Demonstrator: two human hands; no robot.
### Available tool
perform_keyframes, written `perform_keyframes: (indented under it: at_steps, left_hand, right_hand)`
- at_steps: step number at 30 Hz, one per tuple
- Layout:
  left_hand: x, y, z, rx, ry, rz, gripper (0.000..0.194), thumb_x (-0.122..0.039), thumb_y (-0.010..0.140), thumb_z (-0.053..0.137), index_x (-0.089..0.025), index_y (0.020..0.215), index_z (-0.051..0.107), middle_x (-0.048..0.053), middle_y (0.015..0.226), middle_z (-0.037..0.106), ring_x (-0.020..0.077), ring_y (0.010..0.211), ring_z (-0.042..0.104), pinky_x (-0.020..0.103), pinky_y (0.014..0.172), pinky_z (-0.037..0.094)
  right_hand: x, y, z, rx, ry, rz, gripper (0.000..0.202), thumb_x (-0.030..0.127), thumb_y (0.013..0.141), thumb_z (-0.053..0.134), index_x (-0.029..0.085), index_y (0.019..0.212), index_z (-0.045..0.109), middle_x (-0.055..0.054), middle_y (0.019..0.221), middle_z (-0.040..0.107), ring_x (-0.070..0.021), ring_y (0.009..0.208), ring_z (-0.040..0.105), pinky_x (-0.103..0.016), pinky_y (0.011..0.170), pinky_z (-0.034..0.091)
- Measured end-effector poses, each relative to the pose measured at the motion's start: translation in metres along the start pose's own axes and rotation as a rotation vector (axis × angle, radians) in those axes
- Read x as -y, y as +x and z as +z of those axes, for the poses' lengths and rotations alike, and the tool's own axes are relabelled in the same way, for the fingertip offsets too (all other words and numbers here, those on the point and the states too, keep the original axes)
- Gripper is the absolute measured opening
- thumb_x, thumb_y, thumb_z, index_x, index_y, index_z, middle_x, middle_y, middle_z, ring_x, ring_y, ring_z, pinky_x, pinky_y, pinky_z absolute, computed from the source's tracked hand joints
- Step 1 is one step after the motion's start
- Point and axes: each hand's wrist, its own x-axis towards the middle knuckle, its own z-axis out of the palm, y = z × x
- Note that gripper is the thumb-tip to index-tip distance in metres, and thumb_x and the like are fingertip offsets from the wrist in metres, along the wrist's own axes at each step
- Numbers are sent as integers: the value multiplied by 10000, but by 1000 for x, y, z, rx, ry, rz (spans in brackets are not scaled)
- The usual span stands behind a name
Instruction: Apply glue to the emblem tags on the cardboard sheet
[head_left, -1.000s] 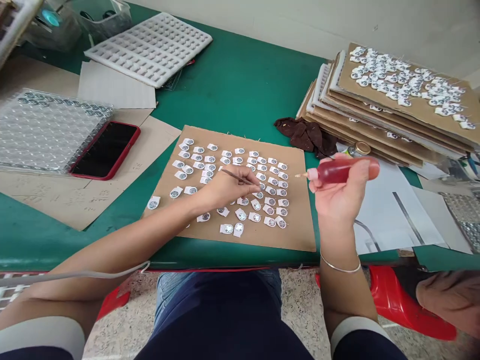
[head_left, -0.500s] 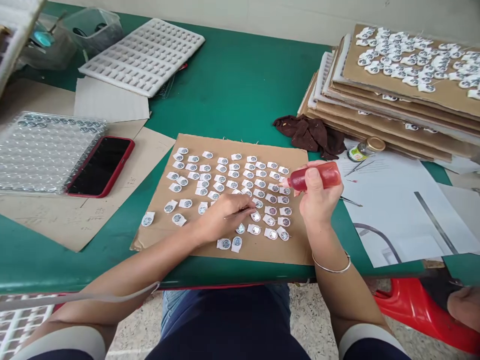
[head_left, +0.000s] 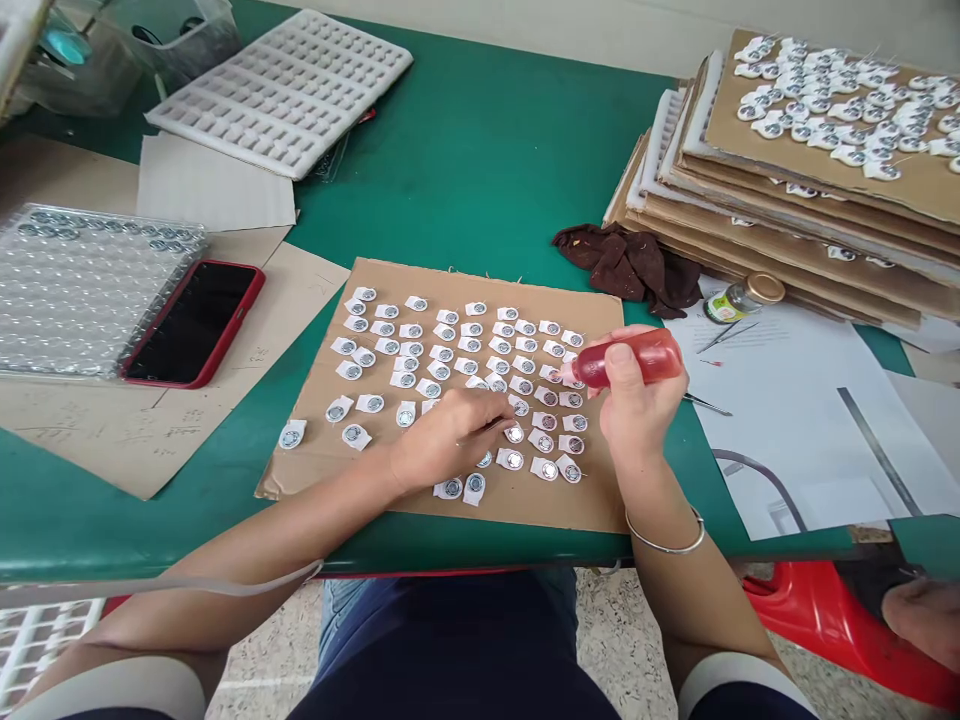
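Note:
My right hand [head_left: 636, 415] is wrapped round a squeeze bottle [head_left: 649, 356] of red liquid, tilted with its nozzle pointing left and down. The tip hovers at or just above the small round metallic pieces on white tabs [head_left: 545, 421]; whether it touches one is unclear. These pieces lie in loose rows on a cardboard sheet [head_left: 315, 476]. Low over the sheet, my left hand [head_left: 452, 437] is closed, its fingertips beside one round piece [head_left: 514, 433]. It pinches a thin metal tool, mostly hidden by the fingers.
Stacked boards [head_left: 667, 215] with similar pieces stand back right, near a dark cloth [head_left: 630, 265] and a small jar [head_left: 742, 297]. Tweezers [head_left: 724, 338] lie on paper. A phone [head_left: 196, 322], a clear tray [head_left: 75, 300] and a white foam tray [head_left: 285, 90] are on the left.
The bottle's nozzle has shifted slightly left over the pieces. My left hand stays nearly in place, its thin tool showing less. The whole view has shifted a little.

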Motion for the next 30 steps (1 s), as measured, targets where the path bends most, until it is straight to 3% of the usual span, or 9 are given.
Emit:
perform_keyframes:
  at_steps: [7, 14, 30]
  left_hand:
    - [-16, -3, 7, 137, 315, 123, 159, -25, 785, 415, -112, 781, 548, 85, 757, 584, 180, 733, 553, 310, 659, 480]
    - [-24, -8, 24, 31, 631, 301, 141, -20, 798, 409, -88, 780, 531, 140, 762, 608, 233, 731, 587, 369, 635, 490]
    - [-23, -9, 28, -73, 685, 334, 130, -35, 785, 467, -126, 696, 487, 82, 652, 570, 200, 596, 543, 328, 533, 440]
  right_hand:
    - [7, -7, 8, 154, -209, -59, 258, 408, 702, 683, 206, 801, 558, -10, 756, 621, -153, 644, 627, -317, 603, 529]
    - [10, -9, 14, 298, -366, -139, 236, 377, 684, 693, 198, 776, 570, -21, 746, 647, -169, 697, 613, -337, 652, 515]
    - [7, -11, 15, 334, -381, -161, 240, 396, 707, 682, 197, 788, 575, -23, 751, 650, -172, 690, 612, -339, 646, 507]
